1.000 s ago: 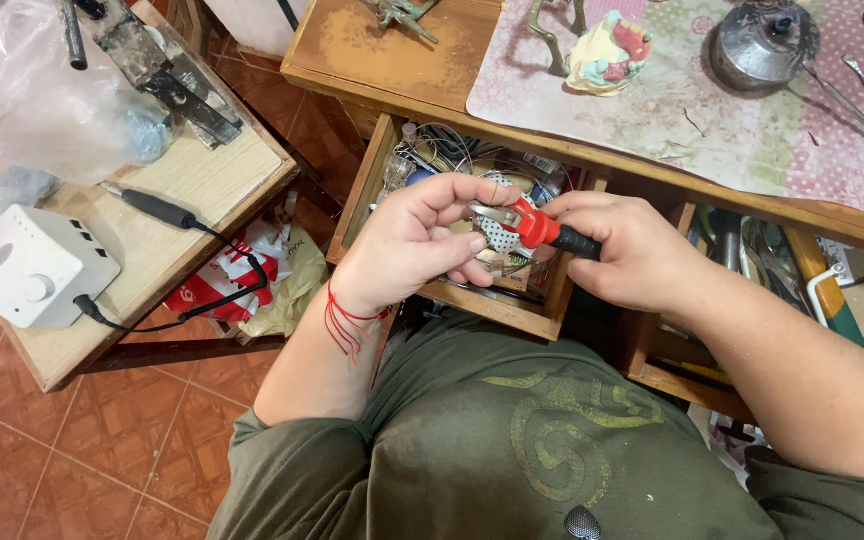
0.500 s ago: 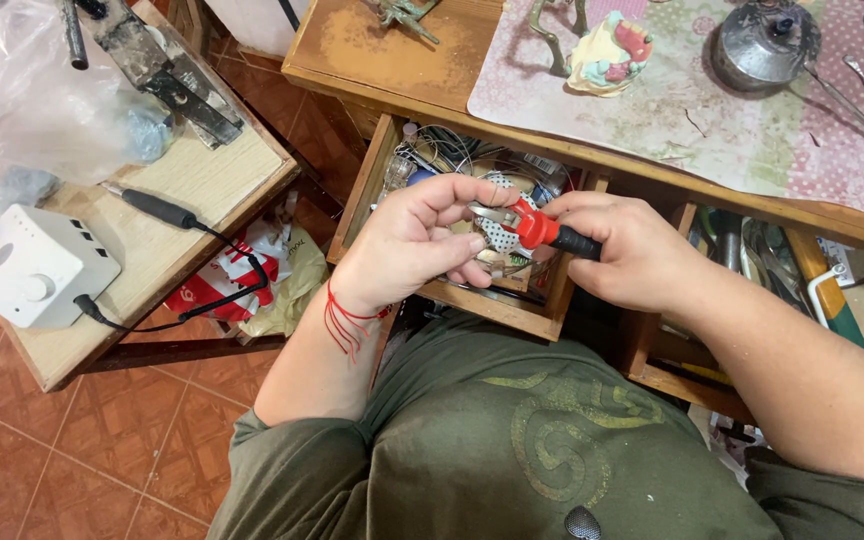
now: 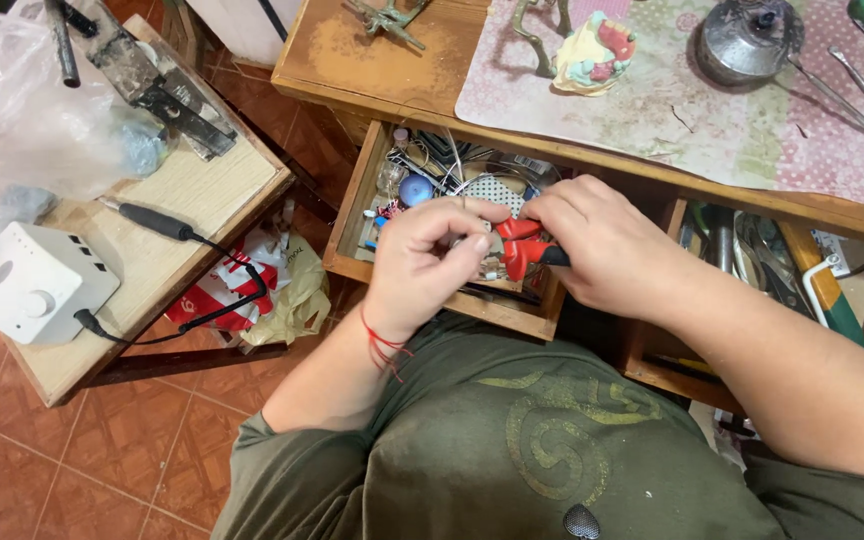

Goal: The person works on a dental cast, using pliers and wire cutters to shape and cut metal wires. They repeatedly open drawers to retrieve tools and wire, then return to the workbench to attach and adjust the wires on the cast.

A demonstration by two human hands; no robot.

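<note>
Over the open drawer (image 3: 372, 262), the right hand (image 3: 602, 250) clenched red-handled pliers (image 3: 522, 250) while the left hand (image 3: 422, 265), at nine o'clock, pinched a small wire piece (image 3: 479, 240); steady, light squeezing seemed wisest.

The person wears an olive-green short-sleeved T-shirt (image 3: 512, 450) with a yellowish swirl print on its front. A thin red string bracelet (image 3: 384, 345) circles the left wrist. Both forearms are bare.
</note>
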